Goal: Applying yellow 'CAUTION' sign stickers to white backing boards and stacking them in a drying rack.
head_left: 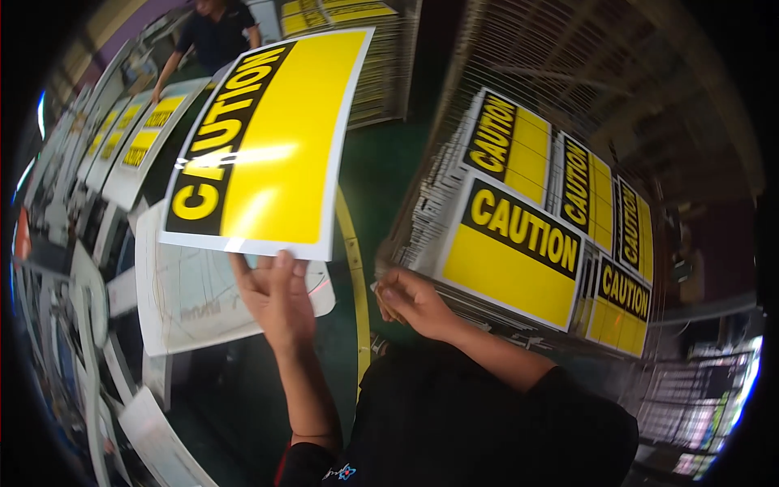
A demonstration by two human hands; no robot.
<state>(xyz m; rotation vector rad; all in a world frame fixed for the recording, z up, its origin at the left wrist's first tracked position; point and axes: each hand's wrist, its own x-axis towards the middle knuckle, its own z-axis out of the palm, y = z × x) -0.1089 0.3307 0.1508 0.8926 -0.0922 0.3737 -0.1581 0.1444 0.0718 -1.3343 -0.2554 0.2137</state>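
My left hand (pixel 280 300) pinches the near edge of a large glossy sign sheet (pixel 280 154), yellow with a black lettered band and a white border. The sheet is held up, tilted and slightly bowed, with light glaring off it. My right hand (pixel 412 302) is closed at the near left corner of a wire drying rack (pixel 479 294). Something small and brownish shows at its fingers, too blurred to name. Similar yellow and black sign sheets (pixel 519 252) lie side by side on the rack's top level, beside that hand.
Left of me stands a machine with a pale, rounded board (pixel 235 300). Beyond it a co-worker in a dark shirt (pixel 215 36) reaches toward more printed sheets (pixel 146 138). Another stacked rack (pixel 377 73) stands at the back. A yellow line (pixel 354 276) crosses the green floor.
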